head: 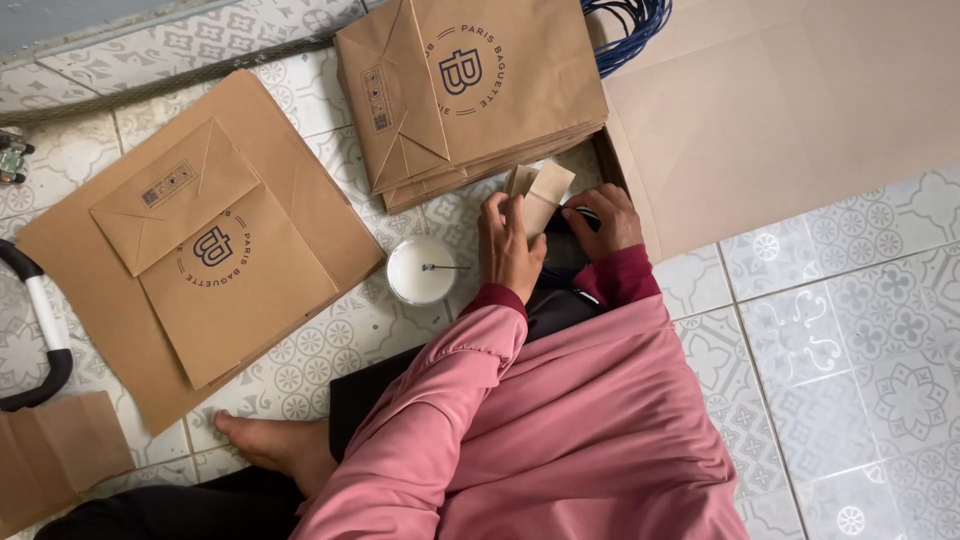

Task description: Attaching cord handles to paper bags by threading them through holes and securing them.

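Paper strip (545, 195), small, tan, folded, held upright-ish between both hands, just in front of the bag stack (470, 90) and above the person's lap. Left hand (508, 245) fingers closed on the strip's lower left side, thumb side toward the strip. Right hand (600, 220) curled beside it, fingertips at the strip's lower right edge; whether it truly grips the strip or a dark thing under it, cannot tell. Both sleeves pink with dark red cuffs.

Just left of the left hand: white bowl (421, 270) on the floor, white liquid inside, thin stick (445, 267) lying across it. Bowl sits between the stack and the lap, near the single bag.

Stack: flat brown paper bags, round dark logo, bottom flaps showing, partly resting on a cardboard sheet (780, 110) at upper right. Blue cord (625, 30) coiled behind the stack.

Left side: one flat bag (215, 250) lying on a bigger brown sheet (90, 290), tilted. Bare foot (275, 440) touching that sheet's lower edge. Black and white handle (40, 330) at far left edge. Folded brown paper (55, 455) bottom left corner. Patterned tile floor (860, 340) all round.
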